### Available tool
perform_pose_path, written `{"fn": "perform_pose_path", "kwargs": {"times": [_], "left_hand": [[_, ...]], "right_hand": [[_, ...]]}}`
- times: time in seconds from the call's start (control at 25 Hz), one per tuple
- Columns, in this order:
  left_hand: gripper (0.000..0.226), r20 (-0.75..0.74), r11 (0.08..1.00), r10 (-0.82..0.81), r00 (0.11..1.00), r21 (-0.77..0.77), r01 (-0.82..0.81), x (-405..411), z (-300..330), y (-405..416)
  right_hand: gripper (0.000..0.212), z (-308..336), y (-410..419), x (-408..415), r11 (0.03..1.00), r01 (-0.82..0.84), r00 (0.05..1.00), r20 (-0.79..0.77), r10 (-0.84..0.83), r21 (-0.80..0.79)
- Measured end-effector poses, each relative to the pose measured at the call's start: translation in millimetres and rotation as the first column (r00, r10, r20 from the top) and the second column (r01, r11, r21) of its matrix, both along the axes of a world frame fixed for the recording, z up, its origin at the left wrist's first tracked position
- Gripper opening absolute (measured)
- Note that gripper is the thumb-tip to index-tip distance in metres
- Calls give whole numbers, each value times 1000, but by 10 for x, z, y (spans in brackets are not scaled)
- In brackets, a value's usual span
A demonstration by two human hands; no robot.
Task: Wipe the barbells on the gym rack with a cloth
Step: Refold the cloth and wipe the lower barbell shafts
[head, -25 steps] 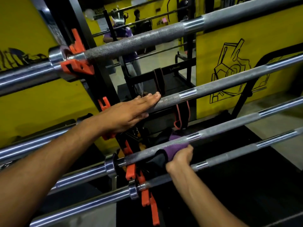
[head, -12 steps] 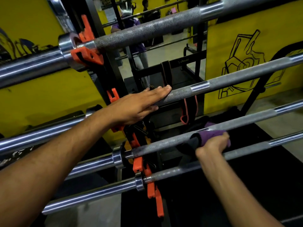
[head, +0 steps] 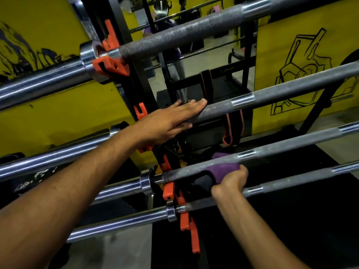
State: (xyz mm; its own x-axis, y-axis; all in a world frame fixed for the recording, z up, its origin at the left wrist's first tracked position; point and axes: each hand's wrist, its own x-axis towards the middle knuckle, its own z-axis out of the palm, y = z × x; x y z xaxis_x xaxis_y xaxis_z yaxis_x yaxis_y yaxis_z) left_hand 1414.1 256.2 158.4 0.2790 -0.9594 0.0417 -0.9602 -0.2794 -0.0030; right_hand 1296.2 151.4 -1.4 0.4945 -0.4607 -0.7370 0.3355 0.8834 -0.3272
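No readable text or numbers; the yellow wall panel (head: 303, 61) carries only a black line drawing (no lettering).

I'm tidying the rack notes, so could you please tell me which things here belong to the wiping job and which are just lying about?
In use:
- purple cloth, gripped by right hand
- third knurled steel barbell being wiped
- second barbell, under flat left hand

Lying about:
- orange-edged black straps
- orange rack hooks
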Motion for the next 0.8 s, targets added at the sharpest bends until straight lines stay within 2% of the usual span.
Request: {"fn": "perform_pose_path", "kwargs": {"times": [0.12, 0.2, 0.24, 0.32, 0.44, 0.52, 0.6, 0.68, 0.8], "left_hand": [[65, -19, 1000, -4, 1000, -15, 4, -7, -1, -14], [65, -22, 1000, -3, 1000, -27, 2, -12, -6, -7], [65, -23, 1000, -1, 1000, -29, 0, -18, -2, -8], [64, -28, 999, 9, 1000, -34, -10, -48, 18, 3], [63, -28, 999, 13, 1000, -43, -14, -64, 20, 18], [63, -37, 999, 11, 999, -48, -12, -57, 13, 16], [63, -41, 998, 15, 999, -55, -17, -55, 3, 15], [63, -39, 998, 21, 999, -66, -24, -58, -4, 9], [63, -37, 997, 28, 999, -76, -31, -55, 1, 4]], "right_hand": [[48, 53, -95, -53, 999, 38, 999, 35, -38, -9], [47, 86, 246, -49, 995, -81, 997, 22, 80, 57], [47, 98, 454, -55, 979, -157, 987, 62, 150, 126], [47, 108, 633, -96, 962, -230, 969, 125, 213, 144], [52, -16, 163, -93, 993, -114, 988, 109, 113, -1], [48, -78, -306, -134, 1000, 11, 996, 86, -10, -17], [51, -45, -544, -197, 1000, 13, 999, 33, -12, -25], [54, -52, -391, -172, 997, -76, 996, 35, 76, -6], [45, -4, 237, -123, 938, -335, 939, 106, 326, 85]]}}
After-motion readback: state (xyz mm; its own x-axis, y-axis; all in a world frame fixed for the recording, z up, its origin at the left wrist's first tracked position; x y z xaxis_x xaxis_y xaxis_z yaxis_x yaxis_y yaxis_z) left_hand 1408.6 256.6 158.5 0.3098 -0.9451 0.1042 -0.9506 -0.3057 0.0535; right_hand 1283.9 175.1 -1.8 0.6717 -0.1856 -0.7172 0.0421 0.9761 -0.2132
